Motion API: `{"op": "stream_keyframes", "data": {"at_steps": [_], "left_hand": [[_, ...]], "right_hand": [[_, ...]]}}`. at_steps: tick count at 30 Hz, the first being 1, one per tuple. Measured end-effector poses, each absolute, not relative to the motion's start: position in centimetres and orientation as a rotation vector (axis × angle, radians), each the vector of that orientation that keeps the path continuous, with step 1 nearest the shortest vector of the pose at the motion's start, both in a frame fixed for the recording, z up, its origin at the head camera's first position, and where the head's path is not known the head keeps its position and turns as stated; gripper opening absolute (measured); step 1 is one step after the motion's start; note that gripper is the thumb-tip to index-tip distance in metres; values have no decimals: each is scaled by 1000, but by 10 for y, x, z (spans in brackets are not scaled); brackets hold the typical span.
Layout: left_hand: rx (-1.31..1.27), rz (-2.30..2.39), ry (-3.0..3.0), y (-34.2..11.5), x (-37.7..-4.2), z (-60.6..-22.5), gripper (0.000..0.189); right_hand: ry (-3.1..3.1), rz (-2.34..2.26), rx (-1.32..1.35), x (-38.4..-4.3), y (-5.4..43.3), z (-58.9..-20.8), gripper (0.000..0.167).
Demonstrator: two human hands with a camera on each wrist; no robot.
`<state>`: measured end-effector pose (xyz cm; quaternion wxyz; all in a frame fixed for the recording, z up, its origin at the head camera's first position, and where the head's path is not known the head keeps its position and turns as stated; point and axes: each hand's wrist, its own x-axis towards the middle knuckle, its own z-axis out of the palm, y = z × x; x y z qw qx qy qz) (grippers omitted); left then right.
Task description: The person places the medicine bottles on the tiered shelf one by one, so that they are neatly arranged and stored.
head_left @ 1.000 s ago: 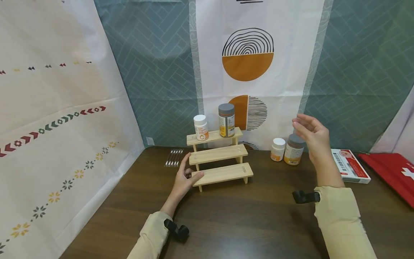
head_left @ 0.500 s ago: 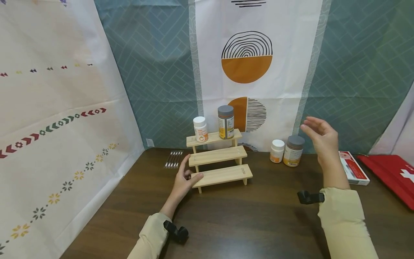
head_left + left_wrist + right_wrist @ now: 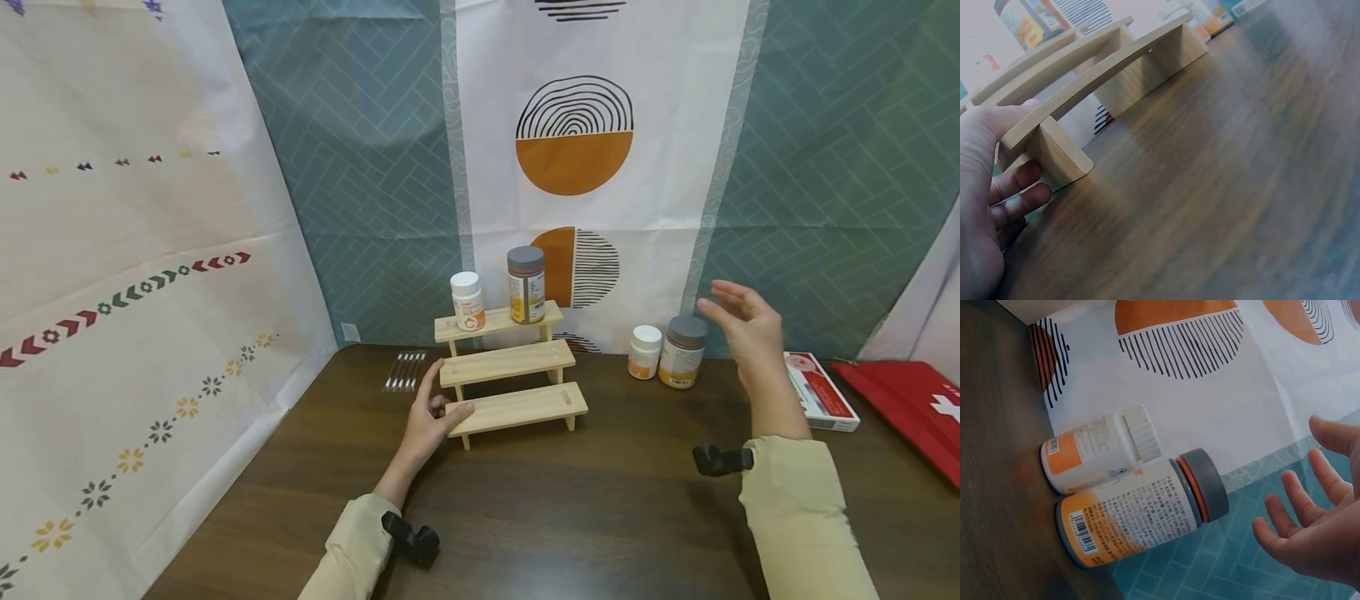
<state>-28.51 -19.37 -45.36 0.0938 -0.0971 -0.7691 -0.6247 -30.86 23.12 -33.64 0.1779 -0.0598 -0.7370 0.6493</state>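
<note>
A three-step wooden display stand (image 3: 517, 408) stands on the dark table. My left hand (image 3: 424, 429) grips its left end, thumb over the lowest step and other fingers curled beside the leg, as the left wrist view shows. On the top step are a small white bottle (image 3: 468, 302) with an orange label and a larger grey-lidded bottle (image 3: 527, 286). My right hand (image 3: 750, 333) is raised with loosely bent fingers, holding nothing. Left of it, a second white bottle (image 3: 1100, 450) and a second grey-lidded bottle (image 3: 1135, 512) stand side by side on the table.
A pack of cotton swabs (image 3: 406, 371) lies left of the stand. Behind my right wrist is a red-and-white box (image 3: 828, 400), with a red pouch (image 3: 900, 400) bearing a white cross further right. Patterned cloth (image 3: 360, 192) hangs behind and at the left.
My right hand has moved a little to the right, away from the two bottles on the table. The left hand keeps its grip on the stand, and the view has tilted slightly.
</note>
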Motion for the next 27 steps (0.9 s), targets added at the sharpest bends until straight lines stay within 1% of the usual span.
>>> {"op": "stream_keyframes", "data": {"at_steps": [7, 16, 22, 27], "left_hand": [[-301, -1896, -2268, -194, -284, -447, 87], [-290, -1849, -2269, -194, -286, -456, 84], [-307, -1843, -2273, -195, -286, -456, 84], [-316, -1829, -2277, -195, -286, -456, 84]], "right_hand": [[-2115, 1818, -228, -314, 231, -339, 54], [-2192, 1787, -229, -318, 231, -344, 60], [-2253, 1757, -225, -320, 230, -349, 65], [-2284, 1758, -223, -321, 232, -354, 67]]}}
